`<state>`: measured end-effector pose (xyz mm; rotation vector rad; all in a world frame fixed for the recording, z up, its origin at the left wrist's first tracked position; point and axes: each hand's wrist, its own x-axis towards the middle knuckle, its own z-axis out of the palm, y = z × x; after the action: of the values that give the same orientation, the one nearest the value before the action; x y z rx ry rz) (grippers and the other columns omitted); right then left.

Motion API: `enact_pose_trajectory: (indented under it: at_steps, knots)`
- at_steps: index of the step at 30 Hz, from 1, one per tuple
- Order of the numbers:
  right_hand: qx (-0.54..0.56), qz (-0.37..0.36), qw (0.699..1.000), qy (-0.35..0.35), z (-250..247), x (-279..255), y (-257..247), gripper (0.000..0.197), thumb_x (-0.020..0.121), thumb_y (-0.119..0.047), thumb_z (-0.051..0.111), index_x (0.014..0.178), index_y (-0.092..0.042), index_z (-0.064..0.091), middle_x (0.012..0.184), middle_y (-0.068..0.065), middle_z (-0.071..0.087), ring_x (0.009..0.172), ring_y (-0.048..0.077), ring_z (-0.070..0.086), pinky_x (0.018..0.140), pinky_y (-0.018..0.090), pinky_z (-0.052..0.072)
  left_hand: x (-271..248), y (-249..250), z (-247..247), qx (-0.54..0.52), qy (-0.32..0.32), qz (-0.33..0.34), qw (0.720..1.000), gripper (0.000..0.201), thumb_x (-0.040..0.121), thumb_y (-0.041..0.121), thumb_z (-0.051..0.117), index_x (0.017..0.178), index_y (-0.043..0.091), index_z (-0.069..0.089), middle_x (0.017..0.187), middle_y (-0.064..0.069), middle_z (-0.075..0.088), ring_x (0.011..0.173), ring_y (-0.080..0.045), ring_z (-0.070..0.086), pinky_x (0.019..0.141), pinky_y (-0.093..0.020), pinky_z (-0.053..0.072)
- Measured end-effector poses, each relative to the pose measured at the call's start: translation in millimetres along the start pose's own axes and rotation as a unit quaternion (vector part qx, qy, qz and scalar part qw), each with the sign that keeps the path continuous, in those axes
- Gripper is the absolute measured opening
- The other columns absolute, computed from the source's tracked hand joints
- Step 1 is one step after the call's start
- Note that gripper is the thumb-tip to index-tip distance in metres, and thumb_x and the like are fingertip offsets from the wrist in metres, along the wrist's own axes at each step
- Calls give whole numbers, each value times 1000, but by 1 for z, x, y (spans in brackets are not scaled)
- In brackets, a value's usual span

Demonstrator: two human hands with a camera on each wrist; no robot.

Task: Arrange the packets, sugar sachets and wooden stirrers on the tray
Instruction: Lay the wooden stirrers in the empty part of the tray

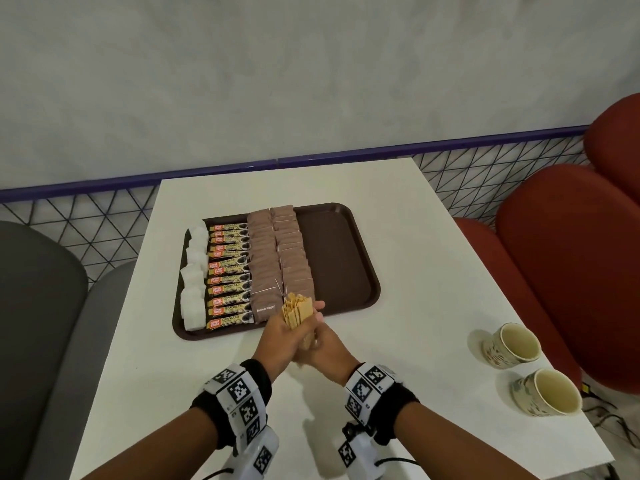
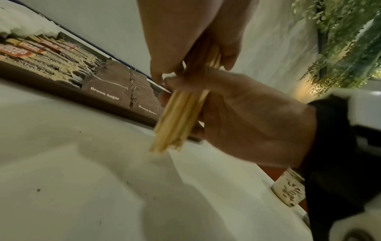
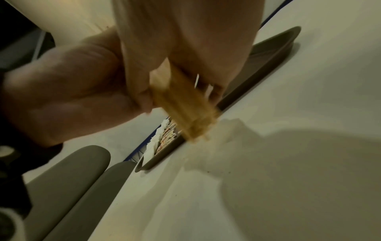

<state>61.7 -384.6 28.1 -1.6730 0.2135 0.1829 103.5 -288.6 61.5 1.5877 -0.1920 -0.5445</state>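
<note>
A bundle of wooden stirrers (image 1: 295, 312) stands nearly upright over the table, just in front of the brown tray (image 1: 339, 258). My left hand (image 1: 280, 336) and right hand (image 1: 323, 341) both grip the bundle, fingers curled round its middle. On the tray lie a column of white sachets (image 1: 193, 282), a column of coffee granule packets (image 1: 228, 271) and two columns of brown sugar sachets (image 1: 273, 258). The tray's right part is bare. In the left wrist view the stirrers (image 2: 179, 119) hang below my left hand (image 2: 185, 48), with my right hand (image 2: 247, 117) beside them. The right wrist view shows the stirrers (image 3: 183, 104) blurred.
Two paper cups (image 1: 512, 344) (image 1: 547, 393) stand at the white table's (image 1: 433, 271) right front edge. Red seats (image 1: 571, 254) are to the right, grey seats (image 1: 41, 323) to the left. A mesh railing (image 1: 104, 220) runs behind the table.
</note>
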Motion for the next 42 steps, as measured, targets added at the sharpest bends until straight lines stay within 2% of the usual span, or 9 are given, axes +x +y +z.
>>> enact_pose_trajectory:
  at_steps: [5,9,13,16,23,27,33,36,42]
  knots:
    - [90,97,991,26,-5,-2,17,45,66,-17,49,111,-20,53,117,4,57,111,17,51,86,21,42,7,16,-15,11,51,21,998,14,90,19,59,86,10,70,84,4,71,77,4,64,76,-22,43]
    - [334,187,923,44,-2,7,3,42,98,-40,31,115,-10,55,113,10,59,104,22,55,86,32,47,12,17,-14,-19,80,31,996,12,88,17,61,81,8,67,76,6,68,76,-2,63,78,-27,45]
    - [413,193,889,41,9,16,-9,52,99,-42,23,129,-8,50,129,13,57,121,24,52,103,36,41,10,15,-5,-45,107,30,993,3,83,14,68,85,15,65,79,-1,67,73,-5,65,71,-21,51]
    - [434,185,881,27,15,12,-13,44,100,-39,26,125,-14,52,123,8,61,113,18,58,92,29,48,10,16,-4,-33,120,41,991,6,83,13,67,85,17,64,78,0,66,67,0,64,63,-14,50]
    - [41,43,997,57,-2,17,-59,49,98,-48,19,118,-19,54,113,2,63,107,16,58,98,41,46,17,18,-21,28,109,72,991,21,88,17,62,99,0,60,78,-2,63,72,-9,62,67,-14,48]
    - [-104,-161,973,126,-21,26,-104,41,100,-36,28,134,-21,46,137,-1,51,124,5,45,108,25,34,15,20,-21,47,83,57,994,21,88,15,60,108,9,59,90,-3,65,79,-12,61,67,-19,48]
    - [-354,-249,899,-62,-20,35,-102,44,100,-31,28,138,-15,42,145,4,43,139,12,29,118,30,16,20,19,-22,88,57,66,992,40,86,20,61,123,6,51,109,-7,63,102,-16,61,80,-24,48]
    - [-312,-283,907,-16,-23,38,-96,43,99,-31,28,137,-17,43,144,1,44,139,8,28,117,34,19,19,22,-22,101,56,57,992,66,78,42,63,132,11,44,122,-7,59,114,-19,56,95,-35,46]
    - [-85,-193,976,55,-18,31,-80,41,100,-30,29,140,-20,36,144,-6,38,134,0,30,114,22,22,22,38,-27,68,90,84,990,7,90,13,58,95,17,61,86,0,65,78,-3,64,70,-16,49]
